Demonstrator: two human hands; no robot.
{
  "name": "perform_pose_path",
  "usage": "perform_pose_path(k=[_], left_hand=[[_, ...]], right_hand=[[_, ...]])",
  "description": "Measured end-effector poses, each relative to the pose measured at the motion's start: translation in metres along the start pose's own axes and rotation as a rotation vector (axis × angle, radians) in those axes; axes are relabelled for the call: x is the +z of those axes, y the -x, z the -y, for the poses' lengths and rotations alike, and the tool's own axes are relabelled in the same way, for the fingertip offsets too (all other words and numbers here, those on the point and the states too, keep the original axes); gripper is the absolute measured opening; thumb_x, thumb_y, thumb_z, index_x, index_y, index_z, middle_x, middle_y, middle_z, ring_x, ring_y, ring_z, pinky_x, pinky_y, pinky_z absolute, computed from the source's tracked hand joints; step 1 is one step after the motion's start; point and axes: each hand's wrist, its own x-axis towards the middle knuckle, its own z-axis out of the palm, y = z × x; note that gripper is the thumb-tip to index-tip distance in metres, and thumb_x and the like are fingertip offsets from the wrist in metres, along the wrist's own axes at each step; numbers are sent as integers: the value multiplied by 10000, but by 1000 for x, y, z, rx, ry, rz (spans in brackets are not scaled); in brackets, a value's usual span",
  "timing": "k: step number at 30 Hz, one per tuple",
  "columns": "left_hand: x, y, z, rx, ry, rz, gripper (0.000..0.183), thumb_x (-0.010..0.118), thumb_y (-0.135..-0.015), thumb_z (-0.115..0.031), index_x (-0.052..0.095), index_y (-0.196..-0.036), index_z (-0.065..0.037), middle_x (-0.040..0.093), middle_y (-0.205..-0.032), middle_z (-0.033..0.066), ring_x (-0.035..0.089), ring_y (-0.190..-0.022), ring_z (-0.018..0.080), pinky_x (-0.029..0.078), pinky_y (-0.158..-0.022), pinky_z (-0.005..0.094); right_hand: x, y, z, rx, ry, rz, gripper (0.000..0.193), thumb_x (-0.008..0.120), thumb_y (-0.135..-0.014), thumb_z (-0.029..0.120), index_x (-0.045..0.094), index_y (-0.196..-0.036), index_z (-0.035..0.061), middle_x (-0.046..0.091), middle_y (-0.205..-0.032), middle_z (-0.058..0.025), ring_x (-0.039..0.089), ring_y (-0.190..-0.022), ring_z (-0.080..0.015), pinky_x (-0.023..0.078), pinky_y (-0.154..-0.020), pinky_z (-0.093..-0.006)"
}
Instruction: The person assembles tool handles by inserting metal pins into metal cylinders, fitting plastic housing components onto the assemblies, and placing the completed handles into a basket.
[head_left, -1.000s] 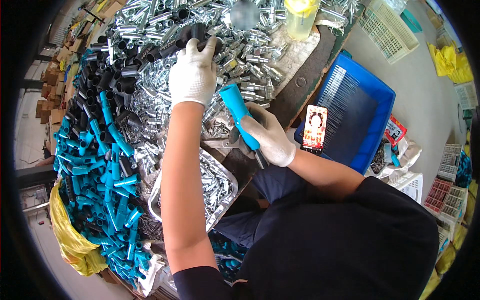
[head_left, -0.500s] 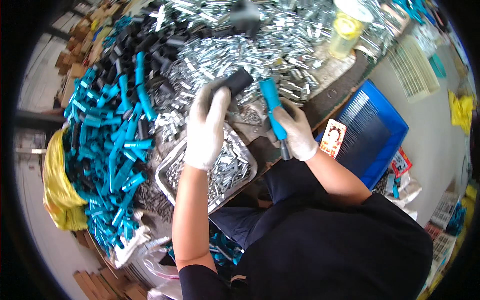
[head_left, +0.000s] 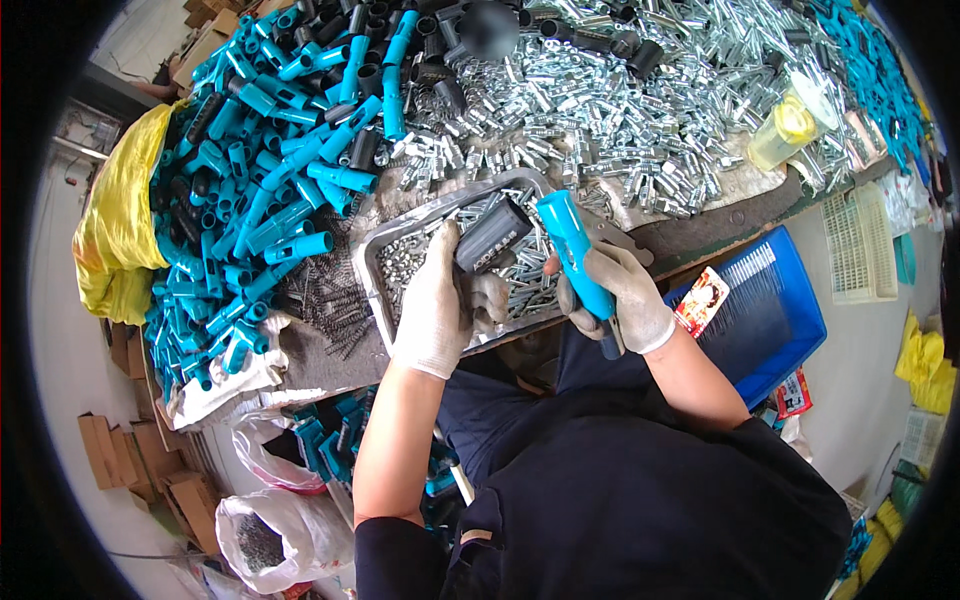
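Evidently the left hand [head_left: 436,312] has its fingers around the black tube [head_left: 496,236], the right hand [head_left: 630,297] the teal tube [head_left: 571,240]; a loosened left grip could drop its tube into the tray [head_left: 372,284] beneath those fingers.

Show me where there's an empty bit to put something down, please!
Mostly bare: the dark table strip between the silver fittings and the blue bin; the pale floor between that bin and the yellow plastic on the far right. Crowded: the heap of teal tubes, the silver fittings and the metal tray.
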Motion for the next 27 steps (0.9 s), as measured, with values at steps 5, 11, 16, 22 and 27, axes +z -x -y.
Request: perform_pose_path(k=[5, 11, 16, 22, 27], left_hand=[[-11, 7, 2, 193, -110, -85, 561, 390, -1009, -493, 628, -1042, 13, 638, -670, 95, 610, -542, 168, 492, -485, 277], [0, 16, 13, 356, 9, 168, 451, 509, -977, -329, 528, -1253, 28, 621, -1090, 97, 600, -987, 178, 481, -864, 344], [11, 19, 15, 462, 229, 172, 521, 555, -928, -233, 459, -1365, 34, 617, -1121, 117, 580, -1012, 165, 469, -875, 304], [10, 28, 17, 717, -322, 123, 714, 661, -788, -138, 389, -1433, -2, 637, -1081, 140, 627, -986, 208, 483, -914, 341], [1, 42, 13, 1082, -1053, -164, 528, 644, -827, -142, 511, -1306, 36, 627, -1136, 235, 631, -1075, 326, 467, -956, 378]], right_hand=[[6, 6, 1, 49, 178, 46, 363, 567, -959, 317, 611, -1057, -30, 629, -755, -68, 532, -505, -88, 395, -436, -221], [32, 6, -6, 230, 600, 158, 276, 600, -941, 280, 613, -981, 7, 622, -728, -11, 523, -520, -63, 412, -459, -230], [46, 6, -3, 166, 279, -21, 292, 576, -967, 298, 582, -1043, 16, 595, -741, -24, 515, -537, -76, 382, -440, -234], [42, 7, -12, 309, -311, 201, 414, 509, -1000, 422, 557, -1038, 13, 549, -713, -59, 440, -474, -102, 302, -392, -243], [44, -2, -9, 137, 213, 75, 503, 455, -1022, 452, 571, -1155, -19, 559, -721, -41, 485, -524, -83, 359, -438, -223]])
